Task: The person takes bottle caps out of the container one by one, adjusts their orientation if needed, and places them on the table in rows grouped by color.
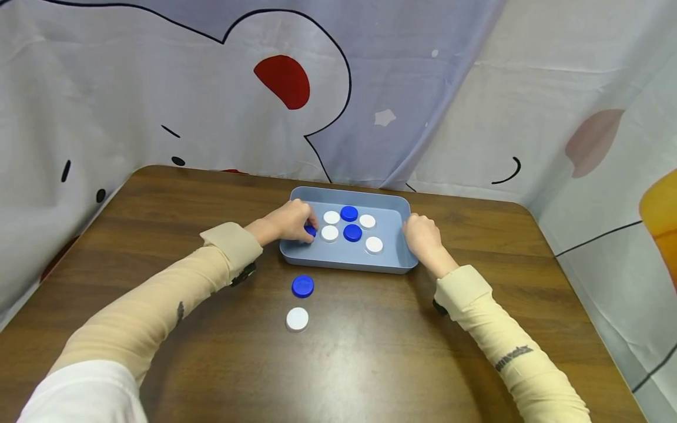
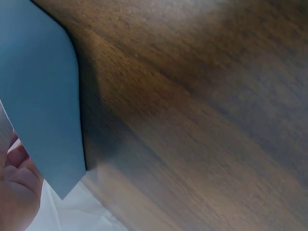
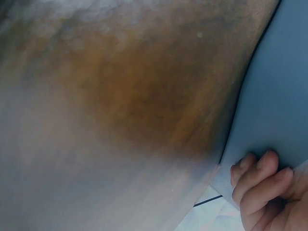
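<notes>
A shallow blue-grey tray (image 1: 349, 263) lies on the table. My left hand (image 1: 290, 222) reaches over its left end and pinches a blue bottle cap (image 1: 310, 230) low inside. At the opposite end, my right hand (image 1: 423, 239) grips the tray's right rim; in the right wrist view its curled fingers (image 3: 260, 180) lie against the outer wall. Several white caps (image 1: 374, 245) and two more blue caps (image 1: 352, 233) sit in the tray. In the left wrist view the tray wall (image 2: 45, 96) hides most of the left hand.
In front of the tray, a blue cap (image 1: 303, 286) and a white cap (image 1: 297, 319) lie on the brown wooden table (image 1: 381, 352). A printed cloth (image 1: 412, 76) hangs behind the table's far edge and along its sides.
</notes>
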`<state>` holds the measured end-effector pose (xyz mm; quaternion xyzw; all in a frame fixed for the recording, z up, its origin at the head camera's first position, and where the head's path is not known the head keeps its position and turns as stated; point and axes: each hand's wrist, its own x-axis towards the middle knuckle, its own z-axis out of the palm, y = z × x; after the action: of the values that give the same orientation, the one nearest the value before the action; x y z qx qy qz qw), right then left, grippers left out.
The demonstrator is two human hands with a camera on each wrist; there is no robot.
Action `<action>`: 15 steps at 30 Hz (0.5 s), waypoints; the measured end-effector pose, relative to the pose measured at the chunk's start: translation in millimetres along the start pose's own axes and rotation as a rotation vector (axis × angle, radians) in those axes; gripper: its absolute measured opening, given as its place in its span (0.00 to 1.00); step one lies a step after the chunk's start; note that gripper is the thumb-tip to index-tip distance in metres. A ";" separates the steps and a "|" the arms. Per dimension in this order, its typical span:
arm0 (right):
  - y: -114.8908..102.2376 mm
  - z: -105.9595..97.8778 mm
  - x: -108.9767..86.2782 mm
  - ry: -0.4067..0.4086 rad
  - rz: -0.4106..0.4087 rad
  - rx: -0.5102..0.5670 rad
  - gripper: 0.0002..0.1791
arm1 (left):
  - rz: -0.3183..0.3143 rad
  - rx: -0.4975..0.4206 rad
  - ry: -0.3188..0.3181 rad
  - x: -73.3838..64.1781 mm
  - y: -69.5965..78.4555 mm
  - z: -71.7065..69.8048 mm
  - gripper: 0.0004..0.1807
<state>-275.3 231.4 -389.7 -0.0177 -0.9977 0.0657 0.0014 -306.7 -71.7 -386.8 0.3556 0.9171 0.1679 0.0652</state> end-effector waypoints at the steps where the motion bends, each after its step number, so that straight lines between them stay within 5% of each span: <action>1: 0.4 0.4 0.3 0.002 -0.001 0.000 0.19 | -0.002 0.003 0.006 0.1 -0.1 0.2 0.12; 15: -1.3 -0.6 0.6 0.011 0.004 0.009 0.18 | -0.031 -0.003 0.052 -2.2 9.1 -7.5 0.13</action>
<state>-275.9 230.2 -388.9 -0.0199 -0.9973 0.0700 0.0067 -301.2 -68.9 -376.6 0.3369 0.9236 0.1773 0.0446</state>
